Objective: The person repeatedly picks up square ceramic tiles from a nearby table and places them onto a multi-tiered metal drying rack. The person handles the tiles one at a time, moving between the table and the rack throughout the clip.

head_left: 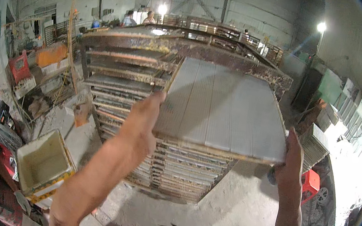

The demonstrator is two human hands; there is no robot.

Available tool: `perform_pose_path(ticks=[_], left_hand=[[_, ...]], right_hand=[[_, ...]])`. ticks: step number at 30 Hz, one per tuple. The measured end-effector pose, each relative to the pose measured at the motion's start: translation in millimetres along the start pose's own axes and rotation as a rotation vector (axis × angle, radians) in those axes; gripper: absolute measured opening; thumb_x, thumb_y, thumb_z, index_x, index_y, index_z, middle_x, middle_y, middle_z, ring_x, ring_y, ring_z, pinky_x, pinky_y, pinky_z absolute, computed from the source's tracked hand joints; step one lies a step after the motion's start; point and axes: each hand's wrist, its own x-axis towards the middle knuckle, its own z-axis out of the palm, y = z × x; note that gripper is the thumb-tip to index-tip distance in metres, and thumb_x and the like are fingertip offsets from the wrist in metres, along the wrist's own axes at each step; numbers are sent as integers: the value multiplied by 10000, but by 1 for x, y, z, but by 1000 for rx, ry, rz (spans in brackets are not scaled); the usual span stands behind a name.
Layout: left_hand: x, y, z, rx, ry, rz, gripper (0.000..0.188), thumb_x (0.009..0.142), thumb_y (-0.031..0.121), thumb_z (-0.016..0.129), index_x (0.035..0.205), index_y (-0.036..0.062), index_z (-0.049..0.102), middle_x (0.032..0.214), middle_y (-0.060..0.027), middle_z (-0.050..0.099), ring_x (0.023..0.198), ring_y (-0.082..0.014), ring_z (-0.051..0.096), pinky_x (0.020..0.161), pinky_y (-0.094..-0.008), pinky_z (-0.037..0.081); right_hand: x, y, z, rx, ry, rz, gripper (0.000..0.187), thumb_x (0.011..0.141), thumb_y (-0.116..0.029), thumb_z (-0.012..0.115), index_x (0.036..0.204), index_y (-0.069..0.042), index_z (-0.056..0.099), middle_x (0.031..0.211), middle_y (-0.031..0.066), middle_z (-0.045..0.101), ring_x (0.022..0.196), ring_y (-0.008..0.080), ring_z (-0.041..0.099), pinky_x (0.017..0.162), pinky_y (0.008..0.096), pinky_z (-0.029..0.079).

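Note:
Between my two hands I carry a flat, light-grey rectangular panel [223, 109] with fine lengthwise lines and a brownish edge. My left hand [143, 117] grips its left edge, and my right hand [292, 154] is closed on the near right corner. The fingers under the panel are hidden. Right behind it stands a large dark rack [126, 42] with many close-set shelves. Similar flat boards [120, 83] lie on its left shelves. The panel's far end reaches the rack's upper right bay and covers much of it; whether it rests on a shelf I cannot tell.
A whitish rectangular bin [45, 158] stands on the floor at left. At right are a red plastic stool-like object [309, 186] and a stack of ribbed panels [316, 146]. Orange and red things [51, 55] lie at far left. People [149, 17] are in the background beyond the rack.

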Motion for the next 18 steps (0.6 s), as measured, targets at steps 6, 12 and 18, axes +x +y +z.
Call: perform_pose_path(ticks=[6,12,18], left_hand=[[15,39,28,88,20,0,313,845,268,523,1080,67,480,980,-116,554,871,-261,562,711,-404,485],[65,47,63,124,135,-53,297,859,304,517,1057,88,468,1024,-120,489,877,-253,517,713,-411,507],[129,41,59,3,140,-59,315,873,302,495,1081,70,446,1027,-139,485,844,-275,522,714,-407,510]], right_hand=[[35,-7,13,129,-53,7,337,894,-320,465,989,-1,519,906,132,601,777,211,610,660,319,514],[118,-12,-4,241,-192,151,300,883,-333,483,1072,-100,478,999,92,581,912,269,570,756,421,475],[156,10,24,194,50,135,419,877,-377,476,1185,-97,425,1157,170,486,1026,353,480,447,178,437]])
